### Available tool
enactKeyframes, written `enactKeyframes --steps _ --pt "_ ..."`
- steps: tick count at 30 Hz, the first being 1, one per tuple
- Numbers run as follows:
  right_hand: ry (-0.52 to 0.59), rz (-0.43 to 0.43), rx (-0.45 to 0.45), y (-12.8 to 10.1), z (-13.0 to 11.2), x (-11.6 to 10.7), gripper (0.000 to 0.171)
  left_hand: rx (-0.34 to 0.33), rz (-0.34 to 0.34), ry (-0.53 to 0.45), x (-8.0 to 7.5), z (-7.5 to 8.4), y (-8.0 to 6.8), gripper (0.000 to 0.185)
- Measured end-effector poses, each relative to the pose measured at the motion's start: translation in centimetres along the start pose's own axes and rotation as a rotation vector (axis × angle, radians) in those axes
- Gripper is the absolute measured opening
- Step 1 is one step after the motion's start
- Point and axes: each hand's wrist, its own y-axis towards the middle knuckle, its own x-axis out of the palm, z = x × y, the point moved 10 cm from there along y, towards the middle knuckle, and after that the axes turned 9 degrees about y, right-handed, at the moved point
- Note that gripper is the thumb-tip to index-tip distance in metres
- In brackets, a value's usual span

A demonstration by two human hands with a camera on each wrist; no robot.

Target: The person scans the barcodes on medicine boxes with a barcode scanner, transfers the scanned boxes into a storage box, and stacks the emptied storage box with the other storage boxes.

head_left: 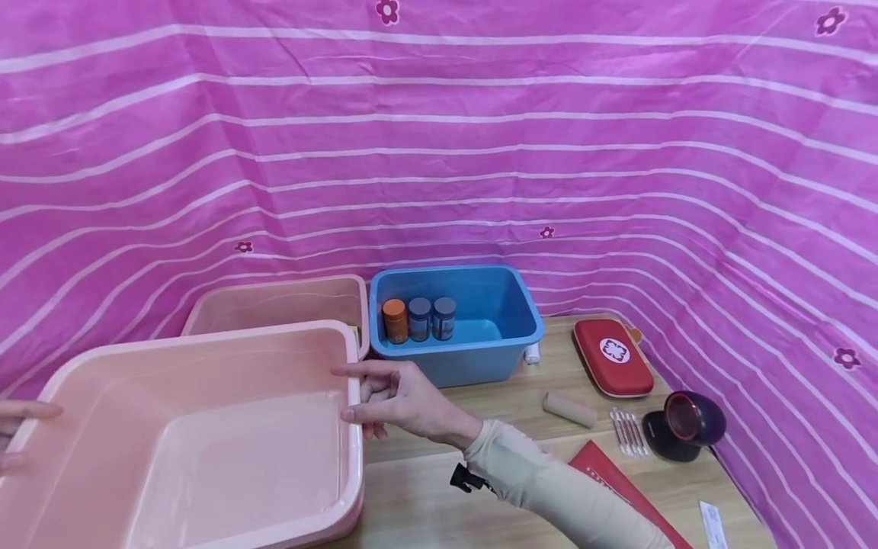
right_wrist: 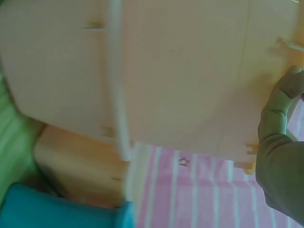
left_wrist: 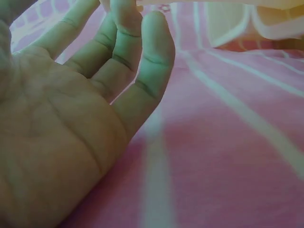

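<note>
A large empty pink plastic bin [head_left: 226, 457], its inside facing up, fills the lower left of the head view. My right hand [head_left: 411, 400] pinches its right rim, index finger and thumb reaching over the inner wall. At the far left, my left hand [head_left: 20, 427] holds the opposite rim, mostly cut off by the frame edge. In the left wrist view, the palm [left_wrist: 57, 128] faces the camera with bent fingers at the bin's pale edge on top. The bin's pink wall [right_wrist: 190, 76] spans the right wrist view beside my right hand [right_wrist: 280, 137].
Behind stand another pink bin [head_left: 288, 301] and a blue bin [head_left: 473, 366] with an orange-capped bottle [head_left: 395, 320] and two dark-capped bottles. On the wooden table's right lie a red case [head_left: 613, 358], beige roll [head_left: 569, 409], swab pack [head_left: 628, 433], black round device [head_left: 686, 427] and red pouch [head_left: 624, 488].
</note>
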Motion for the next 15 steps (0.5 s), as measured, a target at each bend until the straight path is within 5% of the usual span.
enactKeyframes --steps 4,6,8,15 --pt "-0.031 0.001 0.061 -0.2 2.5 -0.4 0.053 0.029 0.127 0.311 3.7 4.1 2.2 0.100" --pt "-0.044 0.009 0.099 -0.3 3.7 -0.7 0.053 -0.055 0.182 0.533 4.5 4.5 2.4 0.100" --pt "-0.067 0.027 0.137 -0.4 5.0 -1.2 0.052 -0.108 0.186 0.654 5.2 4.4 2.4 0.094" --pt "-0.142 0.057 0.232 -0.5 8.3 -2.1 0.048 -0.326 0.121 0.637 7.0 1.7 1.3 0.075"
